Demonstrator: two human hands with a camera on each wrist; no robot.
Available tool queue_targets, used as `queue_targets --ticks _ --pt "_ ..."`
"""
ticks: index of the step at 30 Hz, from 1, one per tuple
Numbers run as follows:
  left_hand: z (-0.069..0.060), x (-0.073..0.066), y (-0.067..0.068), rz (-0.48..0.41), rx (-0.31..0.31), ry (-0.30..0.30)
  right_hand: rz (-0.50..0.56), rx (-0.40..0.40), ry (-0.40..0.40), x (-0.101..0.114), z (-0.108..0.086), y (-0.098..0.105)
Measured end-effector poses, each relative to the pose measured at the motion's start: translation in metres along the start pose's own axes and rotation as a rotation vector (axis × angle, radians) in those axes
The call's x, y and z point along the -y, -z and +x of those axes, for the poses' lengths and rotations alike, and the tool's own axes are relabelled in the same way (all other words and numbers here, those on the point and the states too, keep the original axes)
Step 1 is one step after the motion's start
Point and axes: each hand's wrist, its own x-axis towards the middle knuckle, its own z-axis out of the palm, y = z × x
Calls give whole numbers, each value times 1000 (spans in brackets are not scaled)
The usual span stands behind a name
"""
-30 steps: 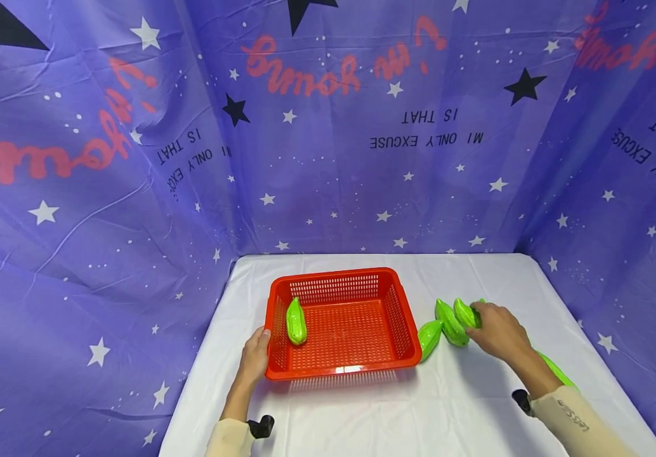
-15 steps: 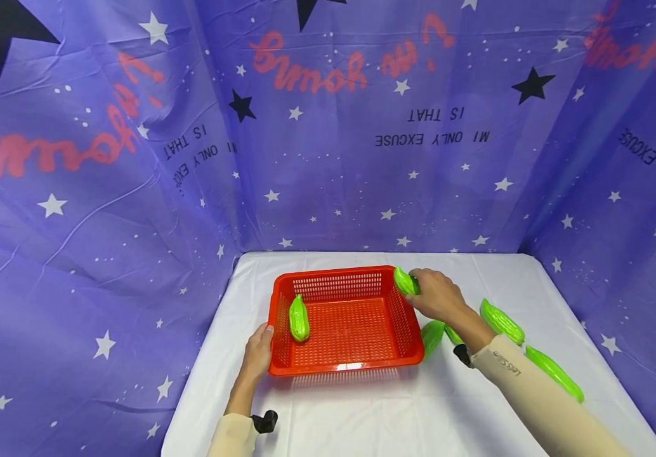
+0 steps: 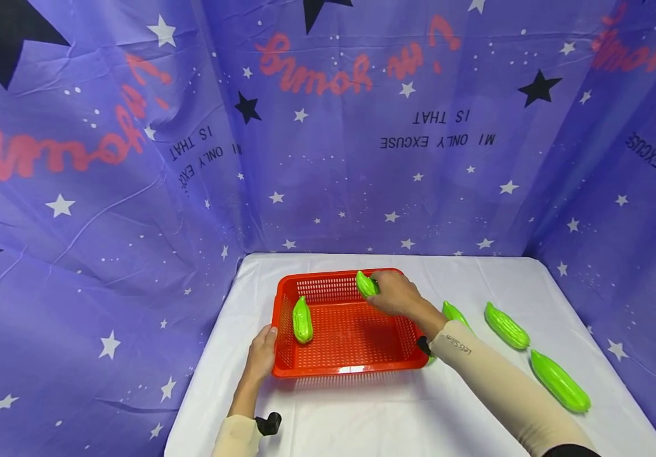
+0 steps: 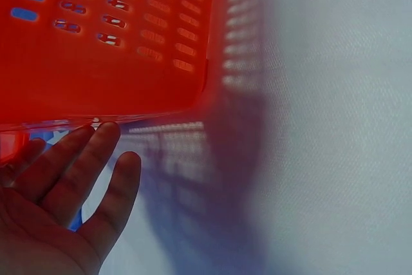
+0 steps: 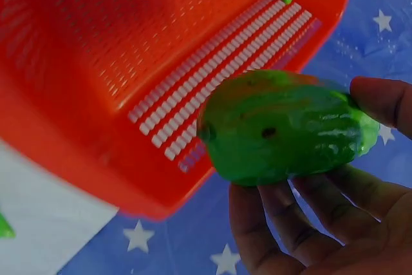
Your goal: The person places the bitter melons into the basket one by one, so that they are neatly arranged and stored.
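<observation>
A red plastic basket with slotted walls sits on the white-covered table. My left hand grips its left rim, thumb over the edge and fingers against the outside in the left wrist view. Inside, along the left wall, lies one green bitter melon. Over the basket's back right part, my right hand holds another bitter melon. In the right wrist view the thumb lies on one side of it and the other fingers on the opposite side.
Right of the basket lie more bitter melons: one partly behind the right forearm, one farther right, and one nearer the front. A purple star-printed curtain stands around the white tabletop.
The right hand has picked up a bitter melon from the group at the right and carried it left over the basket. The left hand has stayed on the left rim.
</observation>
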Motion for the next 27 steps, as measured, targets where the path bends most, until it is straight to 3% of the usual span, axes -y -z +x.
queue_targets --ticks 4,13,19,27 --pt "0 0 0 6 -6 -3 81 45 -12 11 13 -14" --pt "0 0 1 2 -13 -2 369 188 -101 25 38 -54" --pt "-1 -1 2 -4 -15 0 443 291 -194 31 54 -78" --pt "0 0 -1 -16 -23 1 536 350 -301 43 68 -96"
